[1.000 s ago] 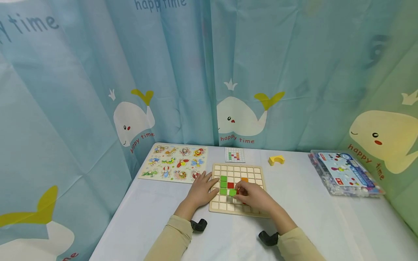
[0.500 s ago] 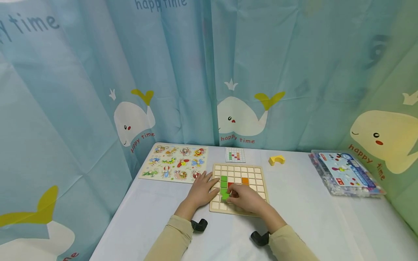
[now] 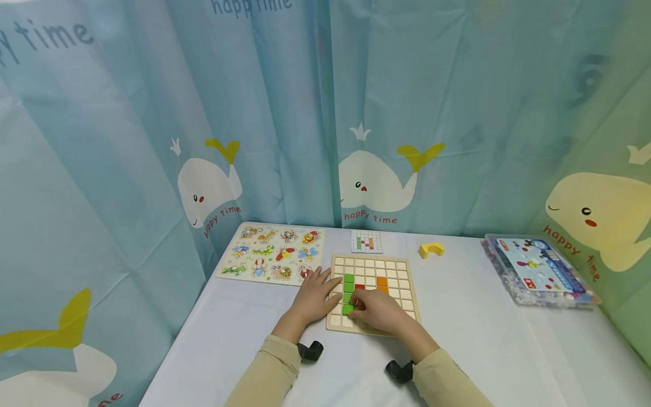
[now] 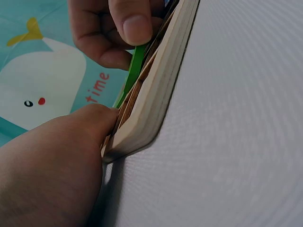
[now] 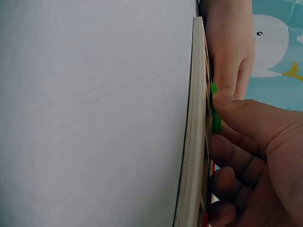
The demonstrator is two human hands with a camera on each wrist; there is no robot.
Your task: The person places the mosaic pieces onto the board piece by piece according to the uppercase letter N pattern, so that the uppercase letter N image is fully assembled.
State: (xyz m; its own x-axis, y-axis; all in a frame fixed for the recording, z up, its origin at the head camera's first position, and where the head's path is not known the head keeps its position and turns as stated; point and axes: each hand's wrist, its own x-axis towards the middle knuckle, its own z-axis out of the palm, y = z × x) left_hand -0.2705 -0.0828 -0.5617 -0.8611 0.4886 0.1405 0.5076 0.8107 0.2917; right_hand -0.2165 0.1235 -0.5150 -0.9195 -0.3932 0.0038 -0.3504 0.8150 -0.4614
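Observation:
A wooden grid board [image 3: 404, 262] lies on the table, with a column of green square tiles [image 3: 348, 283], a red tile [image 3: 360, 286] and orange tiles [image 3: 382, 281] in its cells. My left hand [image 3: 312, 297] rests along the board's left side, fingers spread and thumb over the edge. Low in the green column, my right hand [image 3: 380, 311] pinches a green tile [image 5: 216, 113] between thumb and forefinger. In the left wrist view that green tile [image 4: 135, 66] stands tilted against the grid, beside my left thumb. My right hand covers the cells beneath it.
Behind the board lies a small pattern card [image 3: 366, 241]. An insect peg puzzle [image 3: 272, 252] sits at the back left, a yellow arch block [image 3: 430, 250] at the back right. Farther right is a clear plastic case [image 3: 539, 271]. A whale-print curtain [image 3: 285, 113] hangs behind.
My right hand has moved left and slightly down with the green tile, from mid-board to the bottom of the green column. Orange tiles came into view. My left hand has stayed still.

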